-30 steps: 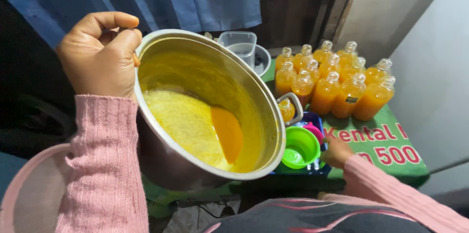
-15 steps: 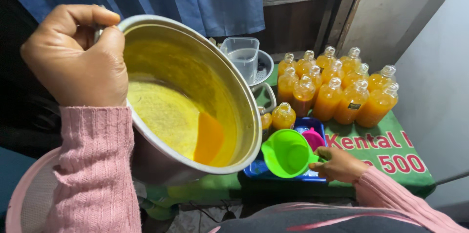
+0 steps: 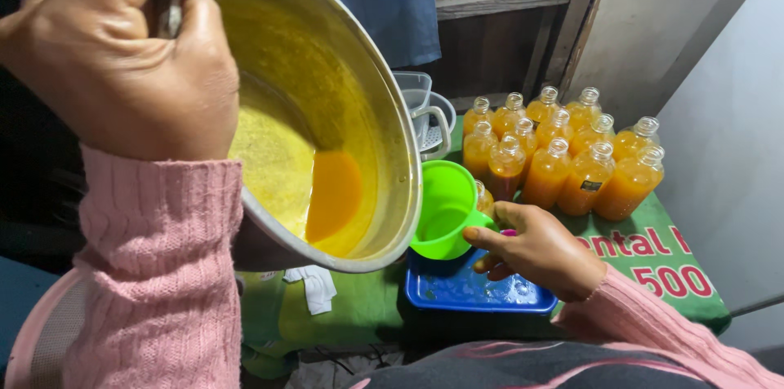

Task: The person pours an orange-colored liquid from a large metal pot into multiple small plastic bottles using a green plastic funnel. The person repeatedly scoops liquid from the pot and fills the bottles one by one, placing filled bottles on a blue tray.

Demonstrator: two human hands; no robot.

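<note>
My left hand (image 3: 114, 62) grips the rim handle of a large steel pot (image 3: 327, 54), tilted down to the right. A little orange liquid (image 3: 333, 193) pools at the pot's low side, with yellow foam beside it. My right hand (image 3: 535, 248) holds a green funnel (image 3: 445, 208) right under the pot's lower rim. The funnel stands over a bottle (image 3: 484, 197) that it mostly hides, above a blue tray (image 3: 457, 289). Both sleeves are pink knit.
Several filled bottles of orange liquid (image 3: 563, 160) stand in rows on a green cloth (image 3: 653, 258) at the right. A clear measuring jug (image 3: 425, 107) stands behind the pot. A white rag (image 3: 314, 284) lies below the pot. A blue curtain hangs behind.
The pot has come closer and tipped further toward the funnel. My right hand has raised the green funnel from the tray up to the pot's rim.
</note>
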